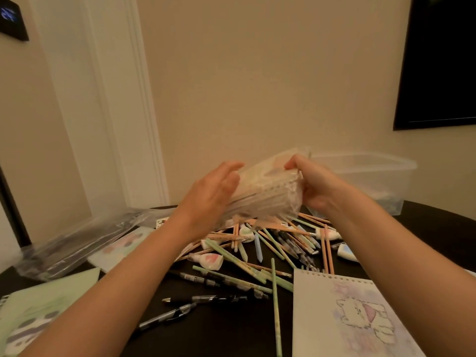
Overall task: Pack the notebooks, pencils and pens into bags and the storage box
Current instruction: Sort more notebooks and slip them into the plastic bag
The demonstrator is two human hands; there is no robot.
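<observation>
Both my hands hold up a clear plastic bag (268, 194) stuffed with pencils, above the table's middle. My right hand (309, 184) grips the bag's upper right end with curled fingers. My left hand (213, 191) lies against its left side, fingers nearly straight. Below the bag a heap of loose pencils and pens (270, 243) is scattered on the dark table (219, 331). A spiral notebook (342, 318) with a cat drawing lies at front right. A green notebook (33, 310) lies at front left. The clear storage box (373, 176) stands at back right.
Several clear plastic bags (74, 243) lie in a pile at the left, with another pale notebook (121, 246) beside them. A few black pens (206, 298) lie near the front. A wall and a white door frame rise behind the table.
</observation>
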